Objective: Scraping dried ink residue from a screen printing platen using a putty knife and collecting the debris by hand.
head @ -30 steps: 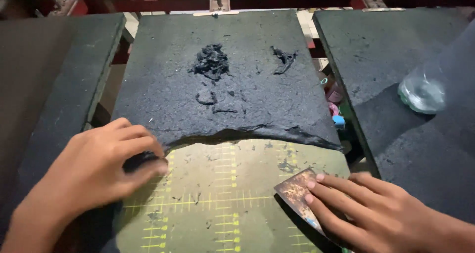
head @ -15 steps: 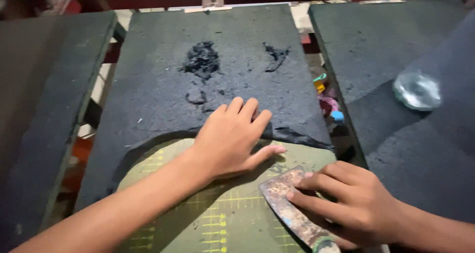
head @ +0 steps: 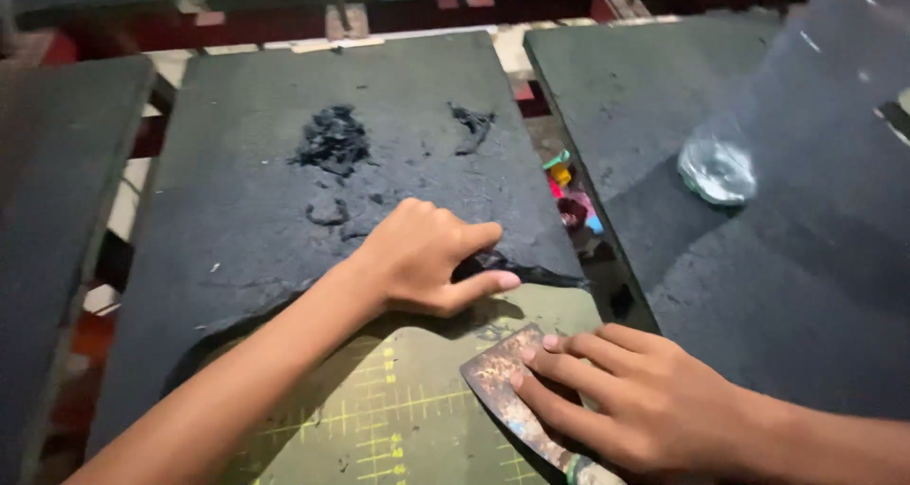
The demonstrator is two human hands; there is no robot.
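Observation:
A dark grey rough coating (head: 284, 229) covers most of a board; its near part is scraped bare to a green surface with yellow grid marks (head: 398, 409). My left hand (head: 427, 257) pinches the torn edge of the coating at the board's right side. My right hand (head: 626, 400) presses a rusty flat scraper blade (head: 502, 381) down on the green surface, fingers spread along it. A pile of scraped black crumbs (head: 332, 139) lies farther up the coating, with a smaller curl (head: 471, 125) to its right.
Another dark-coated board (head: 787, 257) lies to the right with a clear plastic bottle (head: 718, 167) on it. A third dark board (head: 47, 210) is at the left. Small coloured bits (head: 569, 196) sit in the gap between boards.
My left hand moved from the board's left edge across to the right and closed on the coating's torn edge. The scraper shifted slightly left under my right hand.

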